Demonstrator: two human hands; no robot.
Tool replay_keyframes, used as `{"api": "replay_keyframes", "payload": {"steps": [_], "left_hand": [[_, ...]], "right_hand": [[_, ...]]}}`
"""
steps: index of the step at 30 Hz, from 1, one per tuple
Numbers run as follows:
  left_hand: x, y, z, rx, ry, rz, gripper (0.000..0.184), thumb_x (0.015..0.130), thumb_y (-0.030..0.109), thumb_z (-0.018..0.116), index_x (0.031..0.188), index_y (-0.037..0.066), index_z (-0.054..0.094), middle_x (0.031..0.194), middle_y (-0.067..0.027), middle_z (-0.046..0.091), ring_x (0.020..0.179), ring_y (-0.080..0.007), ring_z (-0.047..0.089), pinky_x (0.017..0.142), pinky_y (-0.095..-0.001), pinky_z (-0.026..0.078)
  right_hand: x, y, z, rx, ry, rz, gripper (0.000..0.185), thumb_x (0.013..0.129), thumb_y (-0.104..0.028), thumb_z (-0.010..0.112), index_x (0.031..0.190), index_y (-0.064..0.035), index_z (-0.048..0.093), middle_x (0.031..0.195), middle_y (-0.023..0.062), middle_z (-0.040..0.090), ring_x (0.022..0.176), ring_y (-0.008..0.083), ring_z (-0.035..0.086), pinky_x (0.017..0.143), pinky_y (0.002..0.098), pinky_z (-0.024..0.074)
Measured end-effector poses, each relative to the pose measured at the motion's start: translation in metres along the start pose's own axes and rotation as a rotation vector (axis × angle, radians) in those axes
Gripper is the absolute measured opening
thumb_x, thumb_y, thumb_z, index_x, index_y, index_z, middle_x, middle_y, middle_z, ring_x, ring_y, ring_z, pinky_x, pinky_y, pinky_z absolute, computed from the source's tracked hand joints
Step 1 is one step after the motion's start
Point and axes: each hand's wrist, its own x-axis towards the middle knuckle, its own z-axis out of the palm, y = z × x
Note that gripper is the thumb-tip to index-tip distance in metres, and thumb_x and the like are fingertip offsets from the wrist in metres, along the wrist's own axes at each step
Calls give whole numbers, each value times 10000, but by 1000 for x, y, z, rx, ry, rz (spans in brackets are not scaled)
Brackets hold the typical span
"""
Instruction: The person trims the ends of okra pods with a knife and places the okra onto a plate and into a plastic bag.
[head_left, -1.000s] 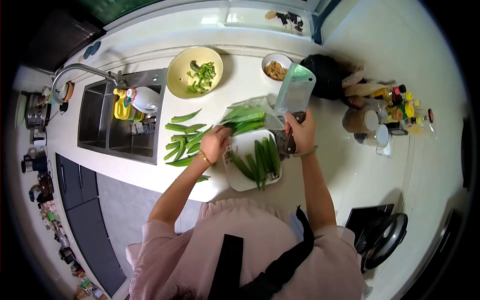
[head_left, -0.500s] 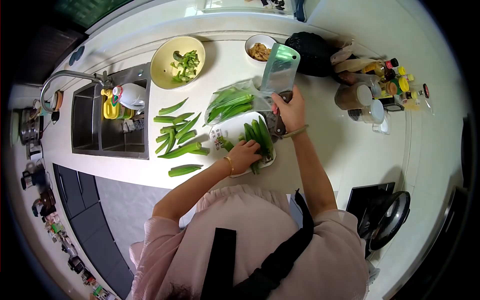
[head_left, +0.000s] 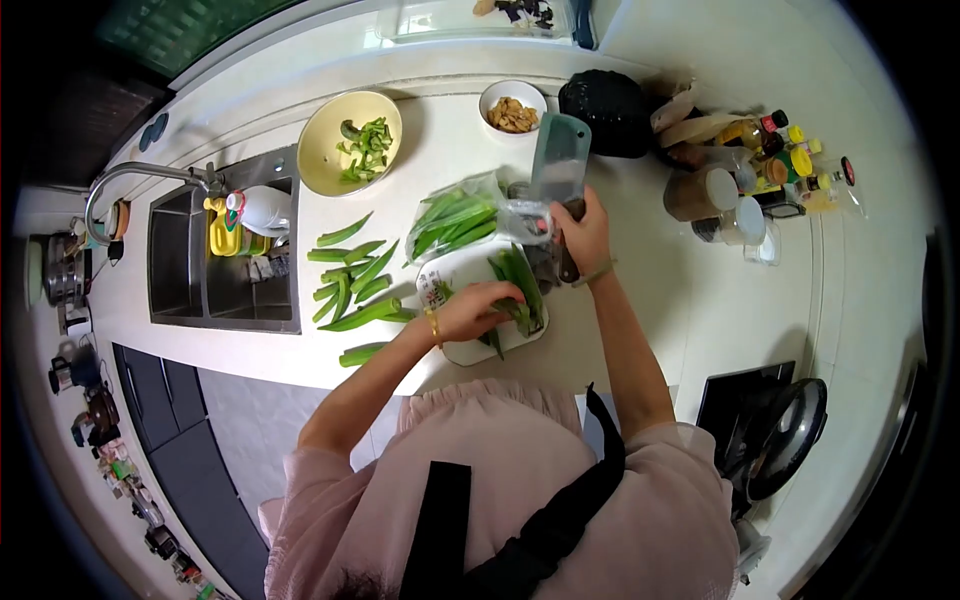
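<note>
My right hand (head_left: 585, 235) is wrapped round the dark handle of a cleaver (head_left: 561, 160), its broad blade pointing away from me. My left hand (head_left: 475, 310) is over the white tray (head_left: 463, 350), fingers curled round some of the okra (head_left: 517, 275) there. Part of the okra is hidden under that hand. A clear plastic bag of okra (head_left: 455, 220) lies just beyond the tray. Loose okra pods (head_left: 365, 315) are spread on the counter left of the tray.
A cream bowl (head_left: 320, 150) with cut green pieces and a small white bowl (head_left: 489, 98) with brown pieces stand at the back. The sink (head_left: 180, 260) is left. A black bag (head_left: 605, 112), jars (head_left: 700, 195) and bottles are right; a pan lid (head_left: 788, 440) is lower right.
My left hand has moved from beside the bag to the tray and closed on okra there. The right hand still holds the cleaver. The whole view has shifted slightly.
</note>
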Motion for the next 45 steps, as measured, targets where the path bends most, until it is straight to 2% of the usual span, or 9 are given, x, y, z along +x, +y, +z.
{"api": "replay_keyframes", "payload": {"steps": [3,6,10,14,19,30,35,42,45], "left_hand": [[-9,-1,-11,-914,434,-45,268,849,-15,479,1106,39,427,980,-40,526,959,-123,526,827,-263,415],[-16,-5,-38,-1042,663,12,288,862,-8,460,1140,14,389,971,-47,533,891,-135,544,808,-251,419],[-29,-21,-65,-904,819,-116,278,856,65,522,1118,-15,472,920,-30,555,810,-100,527,757,-227,415],[-38,-47,-76,-571,962,-199,384,809,72,597,1148,-34,452,900,-3,542,766,-41,515,696,-175,429],[-54,-29,-101,-453,1135,-166,380,731,-65,530,1107,-21,497,895,-38,608,803,-105,570,719,-218,449],[-74,-73,-96,-748,1298,-136,427,691,-7,601,1107,-29,506,919,-91,622,825,-135,585,728,-263,466],[-80,-62,-107,-149,1309,-209,432,645,-40,566,1076,-23,538,924,-119,626,809,-176,600,720,-275,464],[-85,-67,-118,-201,1305,-316,336,687,-31,556,1023,-22,570,843,-104,632,738,-168,586,668,-257,452],[-86,-66,-125,-724,1327,-161,270,800,96,611,1031,-33,557,830,-56,595,719,-82,523,660,-219,430]], "right_hand": [[-5,5,-5,-107,32,-96,195,783,-76,591,948,-2,519,688,78,585,551,134,571,509,285,444],[-9,6,-5,-374,152,-345,208,778,-92,602,953,-6,531,683,108,572,547,183,567,521,305,443],[-15,-28,11,-542,220,-622,179,774,-92,607,929,-17,556,692,112,561,527,197,543,504,290,434],[-20,-68,49,-450,-57,-678,263,711,-28,613,970,-71,629,664,57,505,503,191,487,458,283,401],[-14,-85,97,-578,-240,-945,389,623,5,615,985,-135,632,650,41,466,565,211,502,515,329,422],[2,-88,153,-621,-261,-1074,408,607,-26,654,986,-177,635,627,24,418,523,181,486,480,304,411],[9,-88,162,-614,-255,-1111,383,624,-30,658,978,-174,637,615,24,416,498,180,479,465,296,403],[22,-83,170,-632,-334,-1027,354,660,-27,643,989,-156,627,623,48,463,514,216,490,489,322,405],[41,-63,167,-879,-335,-846,253,737,-92,572,976,-168,605,656,77,512,559,268,530,499,360,428]]}}
